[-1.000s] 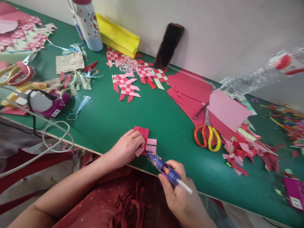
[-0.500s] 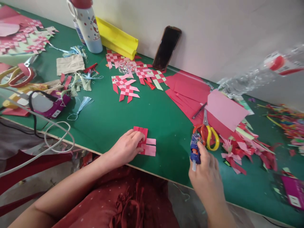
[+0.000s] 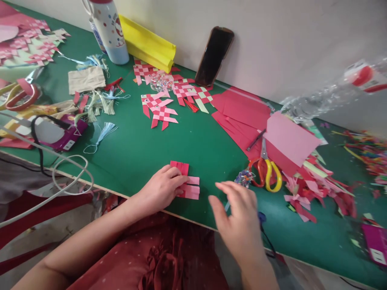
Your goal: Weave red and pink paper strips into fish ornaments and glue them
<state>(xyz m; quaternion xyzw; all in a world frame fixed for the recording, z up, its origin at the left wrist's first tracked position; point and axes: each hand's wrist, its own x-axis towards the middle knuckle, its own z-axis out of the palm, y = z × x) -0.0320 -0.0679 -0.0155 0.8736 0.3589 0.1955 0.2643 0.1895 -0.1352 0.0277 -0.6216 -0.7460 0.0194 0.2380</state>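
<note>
My left hand (image 3: 161, 187) rests at the table's front edge, its fingers bent over folded paper strips and holding them down. Two red strips (image 3: 180, 166) point away from me and two pink strips (image 3: 192, 189) stick out to the right, crossing under my fingers. To the right, my right hand (image 3: 237, 213) is in the air with thumb and fingers apart, nothing between them. Behind it lies a blue glue gun (image 3: 261, 217), mostly hidden, with a cord; its glue-smeared end shows near scissors (image 3: 267, 171) with orange and yellow handles.
Woven paper fish (image 3: 161, 112) lie further back by a phone (image 3: 214, 56) leaning on the wall. Red paper sheets (image 3: 242, 106), scraps (image 3: 323, 189) and a plastic bottle (image 3: 320, 94) are at right. Left are tassels (image 3: 104, 133), a cable (image 3: 72, 161) and a flask (image 3: 113, 36).
My right hand has let go of the glue gun, which now lies on the table, and has moved left with fingers spreading. My left hand stays on the paper strips.
</note>
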